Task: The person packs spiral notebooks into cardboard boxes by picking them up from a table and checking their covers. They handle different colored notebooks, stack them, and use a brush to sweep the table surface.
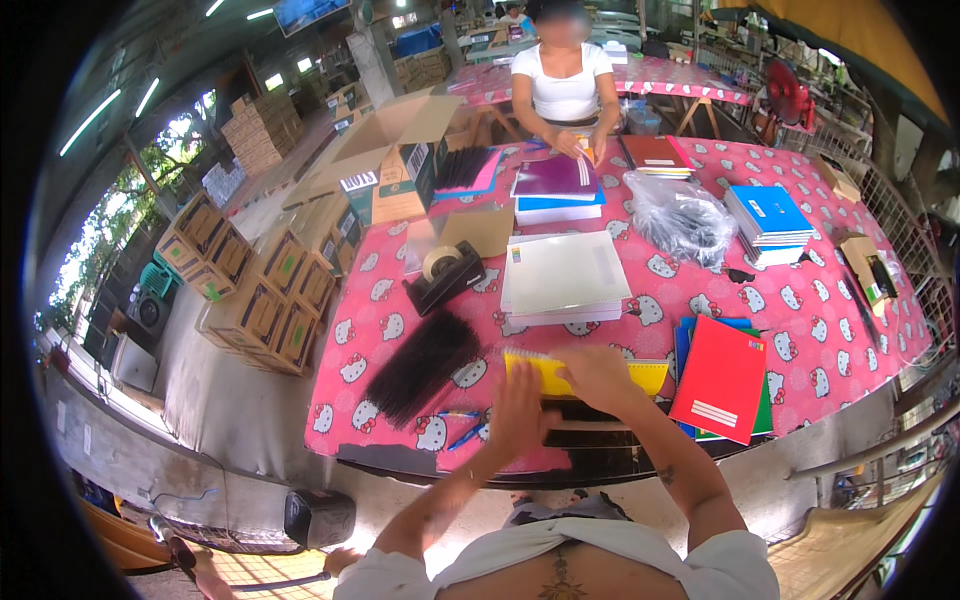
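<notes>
A yellow notebook [548,374] with a spiral edge lies at the near edge of the table. My right hand [598,378] rests on top of it, fingers closed over its middle. My left hand [521,412] is at its left end, fingers spread, touching the notebook's lower left corner. Under the notebook a dark strip shows by the table edge. A heap of black binding strips [420,365] lies to the left, and blue pens [462,428] lie beside my left hand.
The table has a pink patterned cloth [800,320]. On it are a red notebook [720,378] on coloured ones, a white paper stack [562,278], a tape dispenser [443,272], a plastic bag [682,218], blue notebooks [768,222]. A person [563,85] works opposite. Cardboard boxes [262,300] stand left.
</notes>
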The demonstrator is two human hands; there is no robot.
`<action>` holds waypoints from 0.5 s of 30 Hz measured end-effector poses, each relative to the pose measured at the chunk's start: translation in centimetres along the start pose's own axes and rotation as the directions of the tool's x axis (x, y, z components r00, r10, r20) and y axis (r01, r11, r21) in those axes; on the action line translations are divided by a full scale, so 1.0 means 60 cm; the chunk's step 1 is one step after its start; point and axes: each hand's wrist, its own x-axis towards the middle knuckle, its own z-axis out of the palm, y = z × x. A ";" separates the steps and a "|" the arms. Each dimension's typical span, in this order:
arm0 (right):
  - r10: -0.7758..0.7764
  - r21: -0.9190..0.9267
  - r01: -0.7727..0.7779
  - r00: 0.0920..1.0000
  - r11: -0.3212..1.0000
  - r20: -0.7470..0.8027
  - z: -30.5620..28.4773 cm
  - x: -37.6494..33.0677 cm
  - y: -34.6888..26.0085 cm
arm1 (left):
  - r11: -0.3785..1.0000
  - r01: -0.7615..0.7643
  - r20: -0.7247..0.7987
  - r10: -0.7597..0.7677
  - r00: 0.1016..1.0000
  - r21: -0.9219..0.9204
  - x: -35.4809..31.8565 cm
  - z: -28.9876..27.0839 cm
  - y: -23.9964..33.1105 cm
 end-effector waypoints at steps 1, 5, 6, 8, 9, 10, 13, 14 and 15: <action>-0.050 0.014 0.051 0.996 0.999 -0.067 0.006 0.000 0.000 | 0.993 -0.106 -0.173 0.094 0.980 -0.058 -0.043 0.029 0.003; 0.043 -0.016 -0.040 0.982 0.999 0.186 -0.030 0.004 -0.016 | 0.996 0.004 -0.236 0.017 0.972 0.087 0.143 -0.116 -0.022; 0.050 -0.015 -0.048 0.981 0.999 0.189 -0.022 -0.002 -0.017 | 0.997 0.000 -0.230 0.019 0.973 0.082 0.121 -0.098 -0.012; 0.096 0.043 -0.099 0.993 0.994 0.065 -0.009 -0.008 -0.006 | 0.995 -0.103 -0.120 0.100 0.988 -0.020 0.035 -0.028 0.020; 0.093 0.045 -0.096 0.994 0.994 0.059 -0.022 -0.020 -0.014 | 0.992 -0.111 -0.010 0.110 0.994 -0.053 -0.027 -0.005 0.037; -0.046 -0.053 0.039 0.990 0.998 -0.135 -0.046 -0.039 -0.028 | 0.992 -0.113 -0.012 0.112 0.994 -0.050 -0.022 -0.013 0.034; -0.007 0.063 0.031 0.938 0.998 -0.348 -0.105 -0.106 0.041 | 0.997 -0.010 -0.373 0.040 0.927 0.080 0.067 -0.142 0.044; 0.144 0.294 -0.039 0.928 0.955 -0.345 -0.119 -0.130 0.066 | 0.997 -0.007 -0.367 0.035 0.930 0.078 0.080 -0.159 0.023; 0.157 0.297 -0.053 0.928 0.953 -0.338 -0.090 -0.148 0.102 | 0.991 -0.137 -0.167 0.135 0.977 -0.001 0.089 -0.166 0.009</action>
